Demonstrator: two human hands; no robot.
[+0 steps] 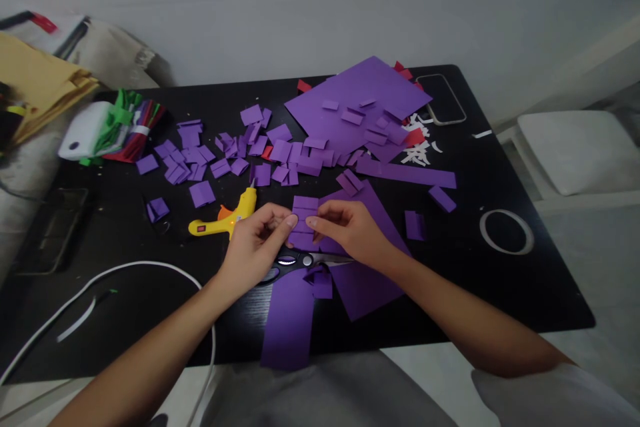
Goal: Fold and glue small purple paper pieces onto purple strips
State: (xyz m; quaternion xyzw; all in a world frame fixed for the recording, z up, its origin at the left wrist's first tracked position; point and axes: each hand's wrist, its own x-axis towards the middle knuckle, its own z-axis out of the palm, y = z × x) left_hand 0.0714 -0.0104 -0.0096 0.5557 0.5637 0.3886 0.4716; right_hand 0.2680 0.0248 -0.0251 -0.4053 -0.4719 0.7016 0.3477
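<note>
Your black surface [505, 293] stands by a pale wall [300, 30], with a white seat [580, 147] off to the right. Lots of little purple paper pieces [185, 163] lie messily across it. The folded purple paper [305, 205] is in the middle, between your left hand [260, 237] and your right hand [355, 230]. The fingers [289, 221] of both hands pinch its sides. Your left hand hides the bottom of the yellow glue gun [245, 203]. The tips of the scissors [307, 260] are hard to see. The picture's left edge cuts off a yellow bundle [43, 80].
</note>
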